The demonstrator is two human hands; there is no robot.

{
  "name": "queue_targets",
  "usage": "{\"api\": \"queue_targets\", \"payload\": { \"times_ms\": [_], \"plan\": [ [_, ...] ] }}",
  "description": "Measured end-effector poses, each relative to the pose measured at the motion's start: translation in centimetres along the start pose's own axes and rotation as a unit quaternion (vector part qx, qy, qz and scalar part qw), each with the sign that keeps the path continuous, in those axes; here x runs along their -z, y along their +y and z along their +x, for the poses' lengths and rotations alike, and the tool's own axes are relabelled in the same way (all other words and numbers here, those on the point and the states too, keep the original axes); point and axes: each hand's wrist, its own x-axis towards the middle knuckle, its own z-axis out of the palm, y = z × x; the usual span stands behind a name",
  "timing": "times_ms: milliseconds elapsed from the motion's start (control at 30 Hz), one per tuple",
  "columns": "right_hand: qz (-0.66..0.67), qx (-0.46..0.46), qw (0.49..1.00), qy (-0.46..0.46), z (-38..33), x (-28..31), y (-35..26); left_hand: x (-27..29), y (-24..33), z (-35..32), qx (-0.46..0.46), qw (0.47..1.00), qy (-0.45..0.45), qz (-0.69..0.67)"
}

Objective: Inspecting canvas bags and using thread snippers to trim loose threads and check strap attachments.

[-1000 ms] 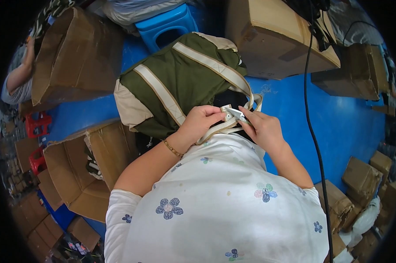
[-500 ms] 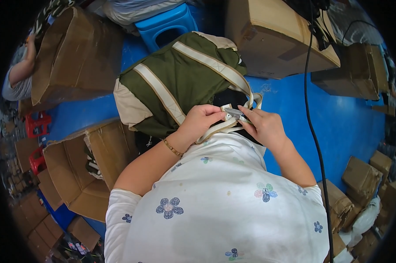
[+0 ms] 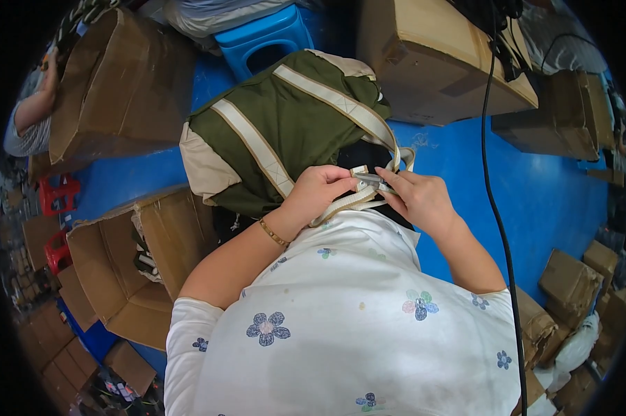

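Across my lap lies a dark green bag (image 3: 278, 132) with beige corners and cream webbing straps. My left hand (image 3: 316, 193) pinches the end of a cream strap (image 3: 354, 200) with tan edging, where a small round metal snap shows. From the right, my right hand (image 3: 424, 200) is closed around small silver thread snips (image 3: 373, 179), whose blades lie over the strap end close to my left fingertips. The handle part of the snips is mostly hidden by my fingers.
An open cardboard box (image 3: 122, 305) stands at the left, with striped fabric inside. Bigger cartons (image 3: 438, 62) and a blue stool (image 3: 268, 41) are beyond the bag. A black cable (image 3: 490, 180) hangs down on the right. Far left, another person's arm (image 3: 39, 104) shows.
The strap end and the snips have shifted only slightly between my fingers. My right forearm has moved a little to the right. The bag stays in place.
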Motion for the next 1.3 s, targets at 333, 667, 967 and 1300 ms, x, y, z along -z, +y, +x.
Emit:
{"api": "queue_targets", "payload": {
  "times_ms": [333, 667, 967, 1300],
  "plan": [
    [0.077, -0.072, 0.994, 0.016, 0.2, 0.2, -0.1, 0.0, 0.3, 0.0, 0.007, 1.0, 0.006, -0.029],
    [0.485, -0.211, 0.848, 0.026, 1.5, -3.3, 1.1, 1.5, -0.6, 0.3, 0.048, 0.957, -0.004, -0.285],
    [0.39, -0.266, 0.878, 0.082, 0.7, -4.7, 1.2, 1.6, -1.0, 0.5, 0.026, 0.953, 0.003, -0.301],
    [0.554, -0.237, 0.796, 0.053, 0.3, -5.7, 0.0, 0.9, -0.8, 0.2, 0.016, 0.96, 0.006, -0.278]
  ]
}}
